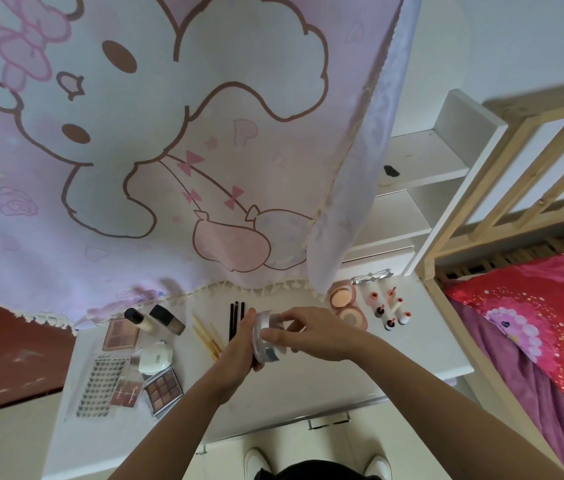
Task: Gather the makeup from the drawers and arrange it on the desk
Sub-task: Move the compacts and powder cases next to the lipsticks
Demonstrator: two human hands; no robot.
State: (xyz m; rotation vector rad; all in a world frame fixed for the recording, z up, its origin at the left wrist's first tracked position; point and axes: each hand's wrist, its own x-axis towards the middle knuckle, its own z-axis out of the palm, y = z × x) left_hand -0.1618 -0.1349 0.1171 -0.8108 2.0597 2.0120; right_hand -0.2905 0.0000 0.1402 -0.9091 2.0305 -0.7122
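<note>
- Clear round jar (271, 336) is held above the bench (325, 379) middle, tipped on its side, axis running hand to hand.
- Left hand (239, 344) cups one end; right hand (313, 332) grips the other.
- Bare bench lies directly below.

The white desk (426, 327) is showing a smooth, matt top. Over its middle the round jar (270, 336) is looking like clear, glossy plastic. Along its back edge a thin, fringed cloth curtain (135, 150) is hanging. Near the left edge the white compact (155, 356) is gleaming glossily. Beyond the right edge the bed frame (516, 161) is showing bare wood, the red bedcover (533, 306) shining like satin.
</note>
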